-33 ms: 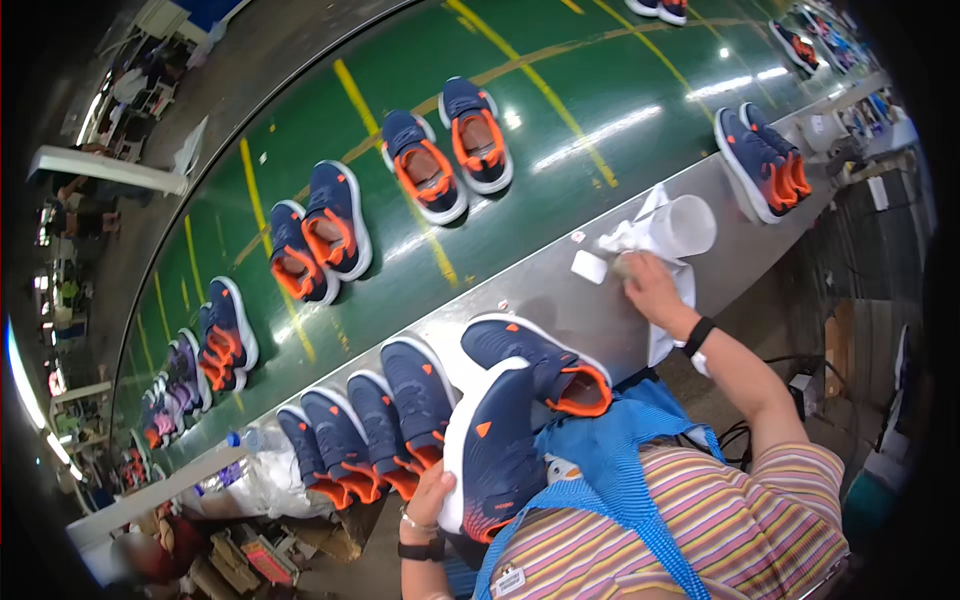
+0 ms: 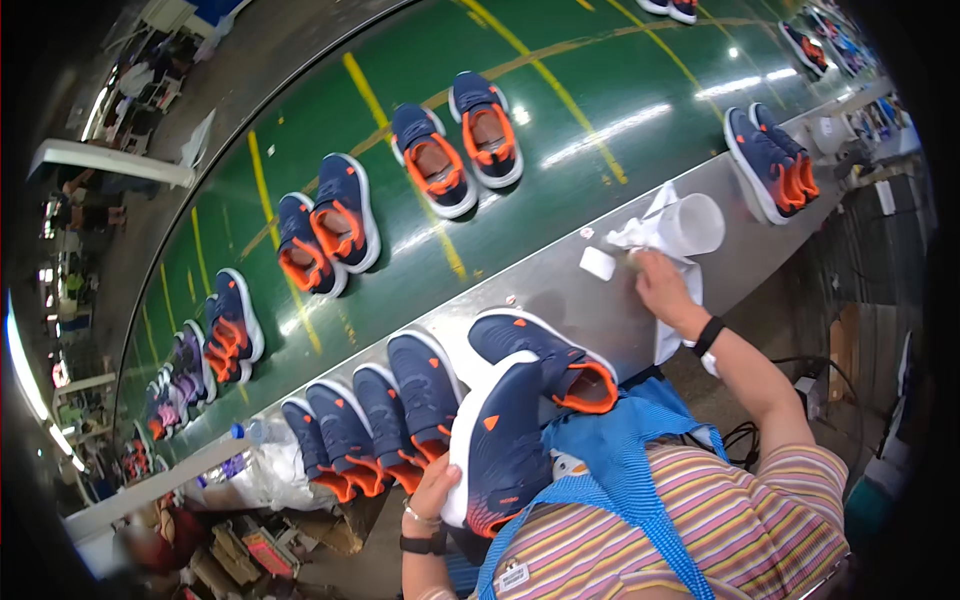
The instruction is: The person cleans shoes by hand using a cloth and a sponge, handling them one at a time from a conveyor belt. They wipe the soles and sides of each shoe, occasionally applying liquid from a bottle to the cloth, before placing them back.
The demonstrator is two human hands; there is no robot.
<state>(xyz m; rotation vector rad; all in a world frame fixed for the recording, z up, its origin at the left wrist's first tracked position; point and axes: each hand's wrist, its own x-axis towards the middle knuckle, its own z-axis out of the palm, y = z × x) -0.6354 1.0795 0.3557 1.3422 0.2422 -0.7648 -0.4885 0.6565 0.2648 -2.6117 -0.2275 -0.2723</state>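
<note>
My left hand grips a navy shoe with a white sole and orange collar, tilted against my body. The fingers are round the sole side near the heel. My right hand reaches to the metal ledge, fingers bent together at the edge of a white cloth. Whatever lies between those fingertips is too small to make out. Beside them stands a translucent white cup, and a small white card lies to their left. Another navy shoe rests just beyond the held one.
Several matching shoes stand in a row on the ledge at left. Pairs of shoes sit on the green belt with yellow lines. One more pair stands at the ledge's right end. A clear bottle is at far left.
The whole picture has shifted slightly to the right. My right fingertips sit a little differently at the cloth's edge; the left hand keeps its hold on the shoe.
</note>
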